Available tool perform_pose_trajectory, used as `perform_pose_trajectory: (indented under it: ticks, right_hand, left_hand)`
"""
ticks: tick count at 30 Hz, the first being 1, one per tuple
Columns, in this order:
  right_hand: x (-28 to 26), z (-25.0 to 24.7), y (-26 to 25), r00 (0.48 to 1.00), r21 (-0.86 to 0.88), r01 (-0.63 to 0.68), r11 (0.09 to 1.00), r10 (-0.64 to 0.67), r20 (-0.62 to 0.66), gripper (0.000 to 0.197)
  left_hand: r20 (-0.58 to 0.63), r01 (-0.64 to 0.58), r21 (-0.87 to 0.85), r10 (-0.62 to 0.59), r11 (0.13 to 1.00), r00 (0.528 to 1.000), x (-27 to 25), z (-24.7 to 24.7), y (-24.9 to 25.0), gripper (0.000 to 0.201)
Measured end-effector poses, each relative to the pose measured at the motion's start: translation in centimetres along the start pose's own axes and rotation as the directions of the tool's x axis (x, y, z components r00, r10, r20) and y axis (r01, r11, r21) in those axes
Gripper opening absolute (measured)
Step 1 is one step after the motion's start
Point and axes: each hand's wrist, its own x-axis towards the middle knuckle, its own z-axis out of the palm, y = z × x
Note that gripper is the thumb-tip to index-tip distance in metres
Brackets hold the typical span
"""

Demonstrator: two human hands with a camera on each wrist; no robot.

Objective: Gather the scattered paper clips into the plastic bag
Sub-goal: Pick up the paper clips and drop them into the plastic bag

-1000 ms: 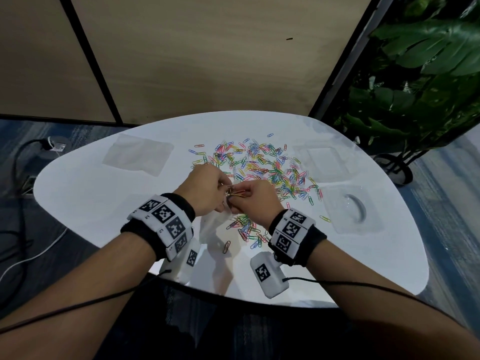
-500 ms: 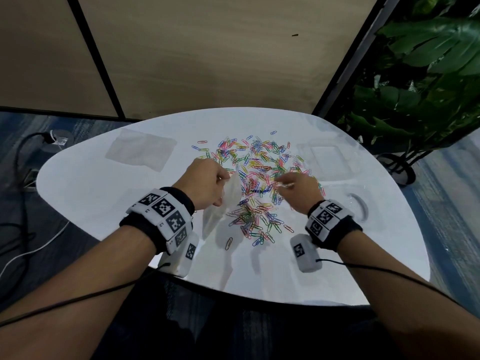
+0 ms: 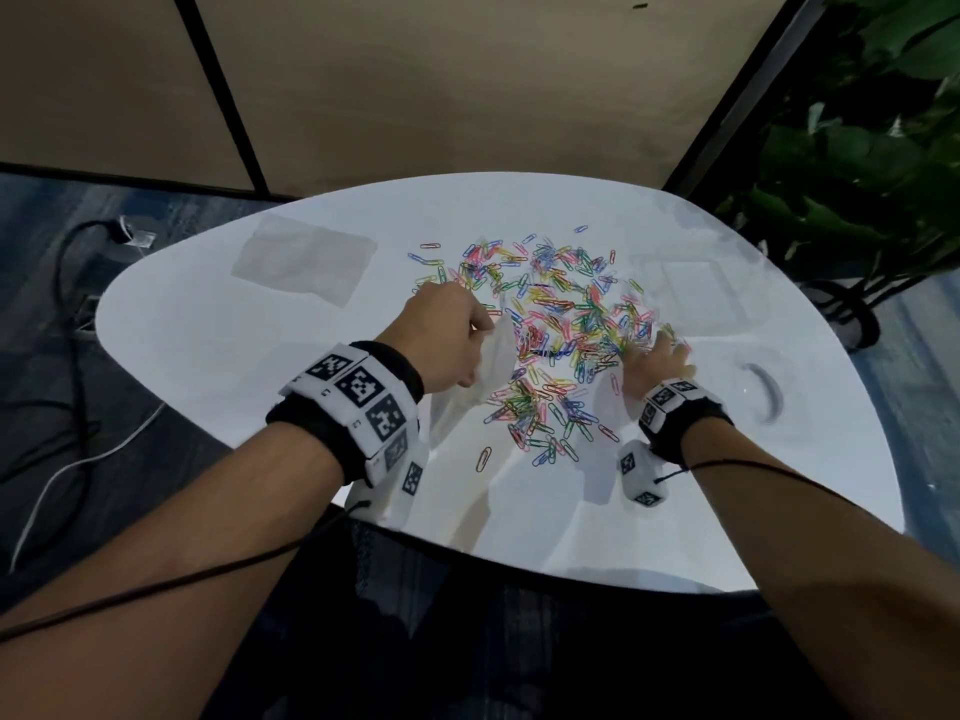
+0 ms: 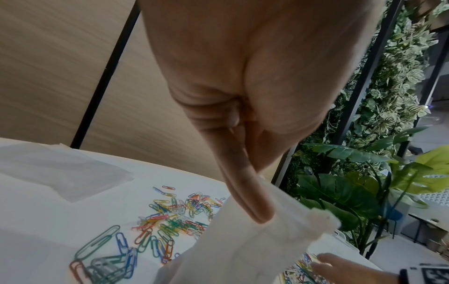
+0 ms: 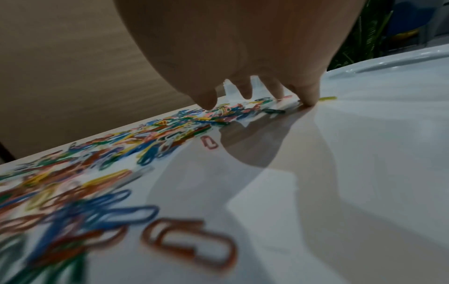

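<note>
Rightward went my right hand (image 3: 655, 356), fingers spread, empty, raking the paper clips (image 3: 558, 324) at frame centre; my left hand (image 3: 447, 337) pinched the plastic bag (image 3: 480, 376) beside them, ready for filling.

One white rounded table (image 3: 218, 356) fills the middle of the head view. On it lies one loose spread of small coloured wire paper clips (image 3: 561, 324), red, blue, green, yellow, pink and white, far too many and too tangled to count; well over a hundred. One orange paper clip (image 3: 483, 458) lies apart from the pile, nearest the person.

Two bare hands show: one left hand (image 3: 447, 340) and one right hand (image 3: 657, 358). Each forearm wears one black band with white square-patterned markers, two bands (image 3: 358, 402) in all.

One crumpled clear plastic bag (image 3: 480, 376) is at the left hand. One flat clear plastic bag (image 3: 304, 265) lies far left. Two clear shallow plastic trays (image 3: 696, 293) sit on the right.

One large-leaved green plant (image 3: 862, 163) stands at the right.
</note>
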Motion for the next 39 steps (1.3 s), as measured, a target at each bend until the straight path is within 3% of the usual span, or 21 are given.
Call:
perform_pose_trajectory:
  ticks: [6, 10, 16, 19, 22, 24, 26, 28, 29, 31, 34, 39]
  right_hand:
    - [1.9, -1.5, -0.5, 0.988, -0.192, 0.147, 0.97, -0.136, 0.072, 0.05]
    - [2.3, -1.0, -0.5, 0.983, -0.116, 0.182, 0.976, -0.18, 0.028, 0.064]
    - [1.7, -1.5, -1.8, 0.937, -0.097, 0.346, 0.933, -0.35, -0.022, 0.03]
    - [2.0, -2.4, -1.6, 0.961, -0.005, 0.276, 0.961, -0.276, -0.004, 0.026]
    - [2.0, -3.6, -0.5, 0.98, 0.257, 0.159, 0.953, -0.185, 0.079, 0.017]
    - [1.1, -4.7, -0.2, 0.971, 0.561, 0.008, 0.828, -0.14, 0.193, 0.016]
    - [-0.6, -5.9, -1.0, 0.949, 0.829, -0.151, 0.539, -0.156, 0.274, 0.013]
    - [-3.2, -6.9, -2.4, 0.9, 0.919, -0.278, 0.278, -0.259, 0.35, 0.016]
    - [-4.7, -7.3, -3.2, 0.864, 0.921, -0.326, 0.211, -0.328, 0.381, 0.021]
    - [-7.5, -7.8, -4.7, 0.794, 0.905, -0.394, 0.16, -0.437, 0.422, 0.024]
    - [-10.4, -7.2, -6.4, 0.754, 0.898, -0.392, 0.203, -0.488, 0.439, 0.021]
    - [-12.1, -5.0, -8.1, 0.832, 0.893, -0.164, 0.42, -0.427, 0.354, 0.007]
  left_hand:
    - [-0.025, -0.006, 0.044, 0.007, 0.999, 1.0, 0.2, -0.3, -0.8, 0.024]
    - [-0.022, -0.004, 0.049, 0.005, 0.999, 1.0, 0.4, -0.4, -0.6, 0.024]
    - [-0.004, 0.009, 0.039, -0.009, 0.999, 1.0, 0.3, 0.0, 0.1, 0.025]
    - [0.001, 0.006, 0.054, -0.006, 0.999, 1.0, 0.2, -0.1, 0.2, 0.024]
    - [0.0, 0.008, 0.052, -0.008, 0.999, 1.0, 0.2, -0.1, 0.0, 0.023]
    - [-0.001, 0.026, 0.036, -0.026, 0.999, 1.0, 0.2, -0.1, -0.1, 0.022]
    - [0.003, 0.037, 0.02, -0.037, 0.999, 0.999, 0.4, -0.1, 0.0, 0.023]
    - [0.009, 0.053, -0.013, -0.053, 0.999, 0.999, 0.5, 0.0, 0.3, 0.027]
    - [0.012, 0.059, -0.028, -0.059, 0.998, 0.998, 0.5, 0.1, 0.4, 0.028]
    - [0.013, 0.071, -0.061, -0.07, 0.996, 0.997, 0.6, 0.2, 0.5, 0.029]
    - [0.005, 0.079, -0.096, -0.079, 0.992, 0.997, 0.8, 0.4, 0.7, 0.028]
    - [-0.023, 0.056, -0.098, -0.059, 0.994, 0.998, 0.8, 0.8, 0.9, 0.024]
